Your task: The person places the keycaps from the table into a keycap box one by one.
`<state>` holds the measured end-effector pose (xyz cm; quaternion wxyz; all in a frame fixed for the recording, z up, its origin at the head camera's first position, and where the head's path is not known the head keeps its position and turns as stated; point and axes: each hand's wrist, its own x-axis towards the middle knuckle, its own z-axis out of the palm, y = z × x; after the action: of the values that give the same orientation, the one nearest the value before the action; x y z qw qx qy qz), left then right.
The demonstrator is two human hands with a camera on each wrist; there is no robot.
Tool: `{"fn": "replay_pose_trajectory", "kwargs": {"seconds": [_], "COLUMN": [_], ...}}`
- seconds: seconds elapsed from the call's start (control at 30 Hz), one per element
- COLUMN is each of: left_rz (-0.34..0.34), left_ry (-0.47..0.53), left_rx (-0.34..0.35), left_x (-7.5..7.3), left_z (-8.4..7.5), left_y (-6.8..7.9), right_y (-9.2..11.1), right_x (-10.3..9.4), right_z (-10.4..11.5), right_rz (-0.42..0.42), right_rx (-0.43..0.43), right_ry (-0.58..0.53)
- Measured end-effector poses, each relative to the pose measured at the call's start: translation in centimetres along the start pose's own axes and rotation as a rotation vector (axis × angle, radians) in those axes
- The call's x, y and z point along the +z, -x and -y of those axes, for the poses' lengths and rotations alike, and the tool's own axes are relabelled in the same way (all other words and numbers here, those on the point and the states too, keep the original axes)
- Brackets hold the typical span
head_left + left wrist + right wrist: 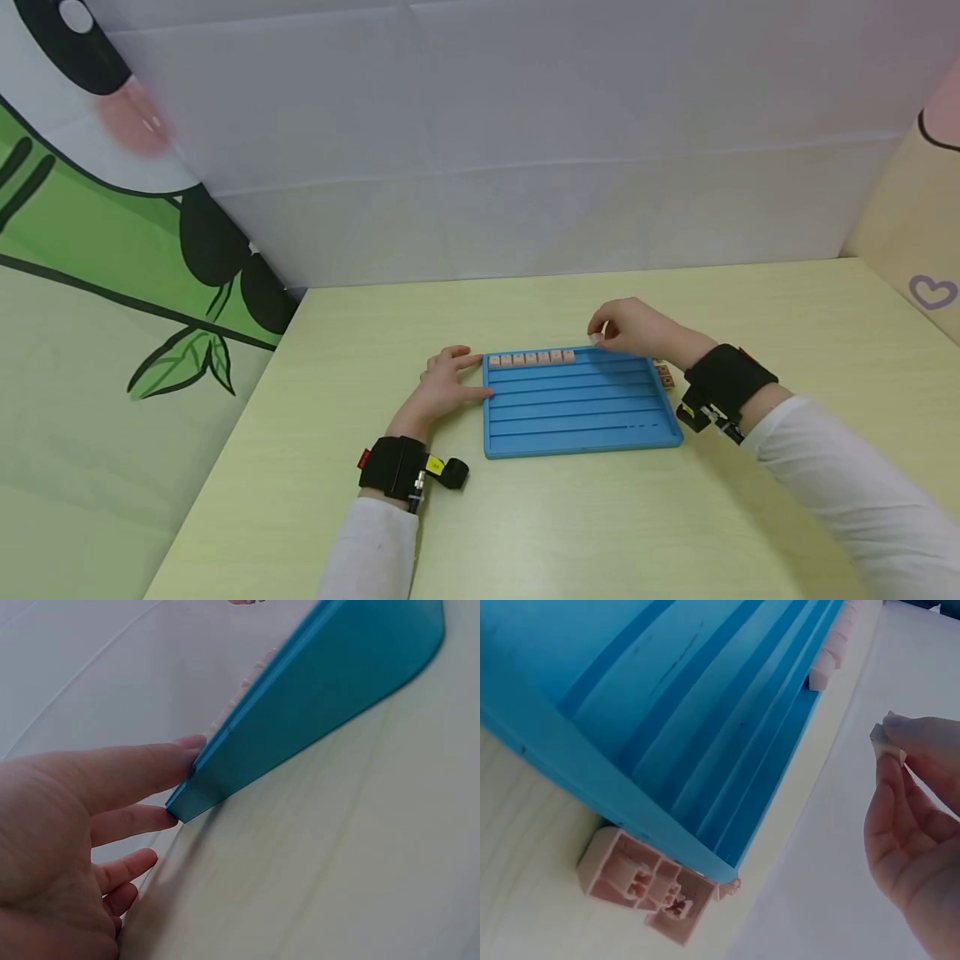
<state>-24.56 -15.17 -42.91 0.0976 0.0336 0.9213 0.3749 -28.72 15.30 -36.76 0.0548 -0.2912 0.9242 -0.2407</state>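
A blue ridged tray (pixel 577 408) lies on the table, with a row of pale pink keycaps (pixel 531 358) along the left part of its far groove. My left hand (pixel 442 387) is at the tray's left side, its thumb and forefinger spread and touching the edge; in the left wrist view the thumb (pixel 127 772) lies nearly straight against the rim. My right hand (pixel 633 327) is raised near the far edge, pinching a single keycap (pixel 887 744) between thumb and fingertips. The keycap is off the tray, right of the row's end.
Several loose keycaps (pixel 663 375) lie beside the tray's right edge; in the right wrist view some keycaps (pixel 641 877) show their hollow undersides. A pale wall cloth (pixel 525 208) rises behind the table (pixel 570 533), and a printed cartoon cloth (pixel 135 250) hangs at left.
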Motion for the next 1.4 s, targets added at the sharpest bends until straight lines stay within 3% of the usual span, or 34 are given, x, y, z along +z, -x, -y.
{"fn": "replay_pose_trajectory", "kwargs": {"seconds": [0.57,1.4], "left_rz": [0.000,-0.002], "left_ry": [0.002,0.000], "left_rx": [-0.003,-0.004], "left_x": [0.0,0.1], "left_z": [-0.2,-0.2], "left_y": [0.1,0.2], "right_y": [-1.5,-1.9], "right_x": [1.8,2.5], "right_z": [0.0,-0.1], "right_rz": [0.089,0.104], "right_rx": [-0.004,0.050], "right_ry": [0.071,0.100]}}
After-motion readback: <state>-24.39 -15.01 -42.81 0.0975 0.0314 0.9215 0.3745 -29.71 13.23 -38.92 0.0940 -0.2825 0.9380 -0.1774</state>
